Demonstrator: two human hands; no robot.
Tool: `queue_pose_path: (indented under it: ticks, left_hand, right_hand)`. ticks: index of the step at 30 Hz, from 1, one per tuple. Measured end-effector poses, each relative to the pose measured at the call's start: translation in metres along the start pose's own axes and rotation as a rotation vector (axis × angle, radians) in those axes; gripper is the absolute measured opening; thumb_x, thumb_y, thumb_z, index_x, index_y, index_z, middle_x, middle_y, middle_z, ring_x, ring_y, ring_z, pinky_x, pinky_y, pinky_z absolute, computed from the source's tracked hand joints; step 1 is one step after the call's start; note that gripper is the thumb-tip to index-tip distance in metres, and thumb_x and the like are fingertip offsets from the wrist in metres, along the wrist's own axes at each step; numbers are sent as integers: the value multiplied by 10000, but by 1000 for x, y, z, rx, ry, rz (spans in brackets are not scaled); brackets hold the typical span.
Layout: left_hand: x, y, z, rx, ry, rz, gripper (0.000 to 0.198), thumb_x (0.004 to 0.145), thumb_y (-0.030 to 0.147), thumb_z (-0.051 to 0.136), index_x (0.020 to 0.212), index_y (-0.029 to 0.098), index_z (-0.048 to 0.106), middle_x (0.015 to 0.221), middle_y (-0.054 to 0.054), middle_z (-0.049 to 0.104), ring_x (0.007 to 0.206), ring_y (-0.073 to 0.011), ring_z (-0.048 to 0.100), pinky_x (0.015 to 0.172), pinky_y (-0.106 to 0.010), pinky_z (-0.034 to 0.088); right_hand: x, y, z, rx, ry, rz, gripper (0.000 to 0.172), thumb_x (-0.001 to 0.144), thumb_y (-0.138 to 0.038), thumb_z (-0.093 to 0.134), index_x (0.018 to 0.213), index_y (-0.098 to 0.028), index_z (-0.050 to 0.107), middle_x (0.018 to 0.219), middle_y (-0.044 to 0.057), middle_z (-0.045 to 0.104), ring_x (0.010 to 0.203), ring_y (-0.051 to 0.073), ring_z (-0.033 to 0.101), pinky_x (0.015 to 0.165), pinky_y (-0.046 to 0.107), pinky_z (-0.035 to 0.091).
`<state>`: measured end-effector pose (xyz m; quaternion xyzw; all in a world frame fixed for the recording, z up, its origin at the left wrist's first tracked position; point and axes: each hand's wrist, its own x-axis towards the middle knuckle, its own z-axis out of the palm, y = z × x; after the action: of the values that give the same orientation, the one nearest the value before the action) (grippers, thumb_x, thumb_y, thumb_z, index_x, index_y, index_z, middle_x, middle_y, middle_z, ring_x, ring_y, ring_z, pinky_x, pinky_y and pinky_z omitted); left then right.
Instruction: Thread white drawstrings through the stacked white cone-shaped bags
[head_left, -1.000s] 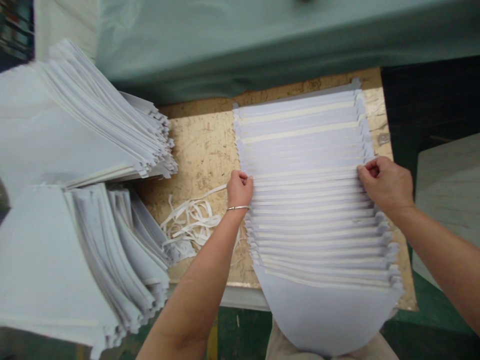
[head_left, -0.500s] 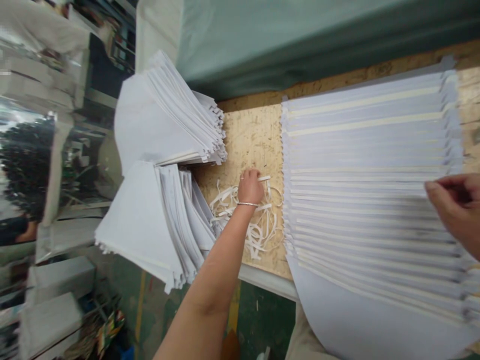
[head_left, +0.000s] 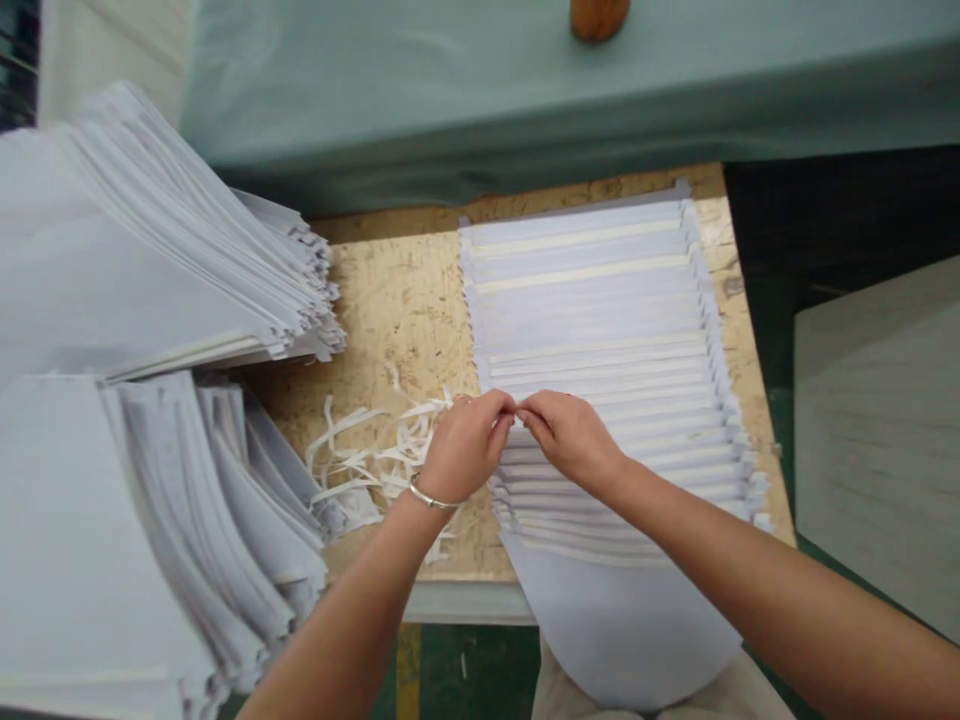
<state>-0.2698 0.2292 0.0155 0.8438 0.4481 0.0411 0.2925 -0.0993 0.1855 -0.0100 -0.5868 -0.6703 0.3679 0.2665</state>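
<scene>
My left hand (head_left: 469,445), with a thin metal bracelet (head_left: 431,497) on its wrist, and my right hand (head_left: 571,435) meet fingertip to fingertip over the lower middle of a fanned stack of white paper sheets (head_left: 592,300). Their fingertips rest at one overlapping row, and anything pinched there is too small to make out. Pale cream strips (head_left: 581,272) run across some rows. A tangle of loose white paper strips (head_left: 382,450) lies just left of my left hand, on a chipboard work surface (head_left: 397,310).
Two large fanned stacks of white paper (head_left: 165,240) (head_left: 187,480) fill the left side. A pale green cloth (head_left: 450,90) lies beyond the board, with an orange object (head_left: 598,15) at its far edge. Green floor with a yellow line (head_left: 409,670) shows below.
My left hand has come back from the scrap strips to the stack. My right hand has moved in from the stack's right end, so both hands now meet mid-row. The view has swung back.
</scene>
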Motion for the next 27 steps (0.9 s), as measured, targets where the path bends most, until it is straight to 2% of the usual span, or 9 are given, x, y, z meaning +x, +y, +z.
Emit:
queue_pose_path:
  ticks: [2, 4, 8, 12, 15, 20, 24, 27]
  left_hand:
    - [3, 3, 4, -106, 16, -42, 144, 902, 260, 509, 1012, 225, 595, 888, -21, 697, 836, -176, 648, 756, -298, 478]
    - [6, -2, 6, -205, 24, -76, 185, 896, 281, 522, 1040, 226, 625, 878, -16, 710, 810, -160, 654, 746, -280, 485]
    - [6, -26, 5, -340, 32, -147, 196, 876, 317, 532, 886, 204, 691, 885, -32, 731, 835, -168, 663, 788, -280, 495]
    - [6, -48, 9, -398, 76, -301, 195, 832, 346, 563, 825, 193, 684, 780, -14, 709, 746, -160, 638, 727, -269, 493]
    - [14, -57, 15, -460, 134, -366, 190, 802, 357, 586, 779, 184, 660, 721, 3, 666, 683, -138, 592, 675, -252, 470]
    - [44, -60, 26, -562, 237, -433, 153, 774, 327, 606, 744, 179, 627, 667, 21, 612, 627, -115, 533, 615, -231, 430]
    - [68, -61, 33, -540, 361, -516, 125, 741, 279, 657, 709, 174, 596, 642, 29, 589, 609, -106, 521, 606, -226, 421]
    - [79, -65, 38, -502, 399, -550, 122, 739, 253, 666, 691, 173, 587, 619, 34, 570, 600, -106, 516, 607, -227, 414]
  right_hand:
    - [-3, 5, -8, 19, 15, 50, 214, 964, -254, 499, 854, -174, 665, 796, 33, 646, 758, 165, 581, 721, 288, 430]
    - [-10, 16, -24, 76, 50, 102, 211, 948, -268, 525, 821, -179, 669, 753, 12, 641, 712, 144, 570, 683, 264, 408]
    - [-29, 53, -67, 102, 125, 320, 257, 900, -384, 568, 768, -191, 675, 655, -9, 609, 631, 131, 536, 613, 252, 377]
    - [-48, 88, -108, 10, 218, 458, 318, 810, -500, 629, 763, -188, 672, 659, 2, 608, 620, 140, 515, 589, 265, 365]
    - [-54, 105, -131, -76, 255, 500, 304, 787, -482, 639, 803, -183, 690, 684, 12, 624, 629, 140, 526, 603, 271, 370]
    - [-47, 120, -153, -214, 266, 516, 201, 820, -372, 607, 890, -211, 706, 766, -6, 668, 707, 127, 582, 669, 254, 386]
    - [-34, 127, -160, -380, 310, 575, 145, 779, -330, 693, 874, -221, 700, 729, -21, 650, 650, 116, 560, 627, 257, 365]
    - [-27, 130, -162, -420, 326, 636, 171, 757, -349, 730, 863, -220, 694, 703, -17, 635, 630, 124, 556, 616, 263, 370]
